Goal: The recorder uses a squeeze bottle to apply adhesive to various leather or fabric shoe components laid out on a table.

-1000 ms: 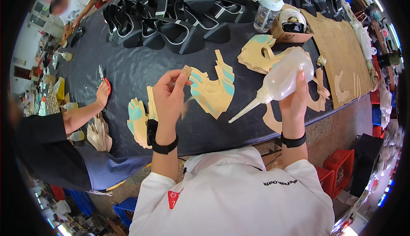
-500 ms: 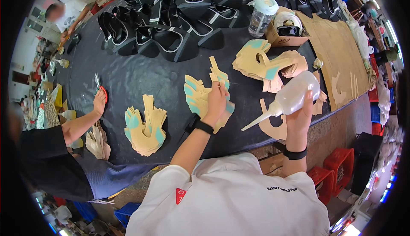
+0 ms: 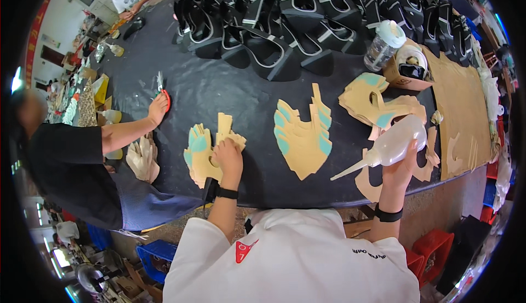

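My right hand is wrapped round a squeeze bottle, whitish and translucent, its long thin nozzle pointing left and down. My left hand rests on a stack of tan shoe pieces with light-green patches. Its fingers are bent over the right arm of the stack and pinch at a piece, though the fingertips are partly hidden. Between my hands lies a fanned stack of similar pieces, untouched. Curved tan pieces lie under and beside the bottle, near the table edge.
Black shoes are heaped along the far side. A lidded cup, a small carton, more tan pieces and a brown board stand or lie right. At left, a co-worker's hand holds red-handled scissors near pale pieces.
My left hand has gone from the middle stack to the left stack. The middle stack now lies uncovered. The whole view has shifted; the bottle stays in my right hand.
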{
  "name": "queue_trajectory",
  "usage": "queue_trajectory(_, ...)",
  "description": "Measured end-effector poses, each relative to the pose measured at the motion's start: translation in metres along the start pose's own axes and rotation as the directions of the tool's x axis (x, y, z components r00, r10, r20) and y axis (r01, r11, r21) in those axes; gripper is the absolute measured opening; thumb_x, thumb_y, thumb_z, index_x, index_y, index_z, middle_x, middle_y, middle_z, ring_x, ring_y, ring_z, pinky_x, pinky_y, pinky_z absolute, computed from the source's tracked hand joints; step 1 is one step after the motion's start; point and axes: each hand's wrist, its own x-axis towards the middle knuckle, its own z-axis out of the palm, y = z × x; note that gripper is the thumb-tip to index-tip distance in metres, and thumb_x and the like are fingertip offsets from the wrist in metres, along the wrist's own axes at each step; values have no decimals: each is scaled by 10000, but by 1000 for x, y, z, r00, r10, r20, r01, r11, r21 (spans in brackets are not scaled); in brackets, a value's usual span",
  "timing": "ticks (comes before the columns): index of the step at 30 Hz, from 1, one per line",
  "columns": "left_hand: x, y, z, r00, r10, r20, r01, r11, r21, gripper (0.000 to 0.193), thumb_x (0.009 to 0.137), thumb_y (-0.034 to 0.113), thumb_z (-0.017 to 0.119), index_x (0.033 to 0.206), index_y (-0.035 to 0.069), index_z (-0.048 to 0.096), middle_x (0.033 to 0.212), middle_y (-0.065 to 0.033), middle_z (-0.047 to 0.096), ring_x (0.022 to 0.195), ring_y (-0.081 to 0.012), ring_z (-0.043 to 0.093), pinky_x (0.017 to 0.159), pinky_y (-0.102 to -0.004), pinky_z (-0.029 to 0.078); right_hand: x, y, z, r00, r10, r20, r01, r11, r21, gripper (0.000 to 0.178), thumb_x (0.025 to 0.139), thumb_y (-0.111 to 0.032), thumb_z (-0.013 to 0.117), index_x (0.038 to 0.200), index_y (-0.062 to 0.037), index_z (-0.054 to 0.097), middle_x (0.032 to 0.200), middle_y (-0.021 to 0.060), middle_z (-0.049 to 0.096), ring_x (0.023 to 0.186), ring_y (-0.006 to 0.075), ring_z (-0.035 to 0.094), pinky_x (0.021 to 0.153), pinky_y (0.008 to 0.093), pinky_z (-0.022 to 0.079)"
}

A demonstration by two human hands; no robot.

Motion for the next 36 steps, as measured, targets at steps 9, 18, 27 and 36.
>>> queue_trajectory(9, -7, -22, -16, 991, -22, -135, -8, 976, -220, 84, 804, 154, 551, 846, 88, 519, 741, -46, 540, 779, -226, 509, 685, -387, 345, -5, 17, 30, 998, 32, 49, -33, 999, 25, 583, 816, -401, 537, 1226, -33, 347, 1094, 110, 482, 995, 261, 508, 834, 377, 444)
queue_trajectory(18, 34, -40, -162, 622, -613, -487, 129, 694, -709, 189, 874, 83, 435, 971, -30, 552, 706, -50, 587, 454, -48, 414, 391, -208, 318, -14, 13, 35, 998, 8, 69, -13, 998, 68, 573, 822, -396, 535, 1231, -42, 348, 1094, 104, 479, 984, 253, 511, 845, 371, 435)
queue_trajectory(27, -5, 102, -203, 858, 231, 459, 437, 140, -888, 113, 772, 48, 608, 850, -33, 624, 694, -54, 640, 468, -8, 435, 426, -142, 319, -12, 5, 61, 988, -100, 119, 81, 985, 151, 534, 841, -380, 515, 1228, -46, 360, 1131, 99, 485, 1016, 245, 506, 872, 387, 416)
queue_trajectory(36, -15, 131, -197, 740, 383, 553, 526, 183, -831, 114, 763, 57, 618, 831, -34, 624, 655, -60, 635, 470, -7, 481, 405, -137, 317, -16, -12, 37, 988, -154, -32, 156, 982, 104, 447, 848, -227, 535, 1201, -7, 372, 1082, 87, 496, 988, 192, 507, 849, 342, 428)
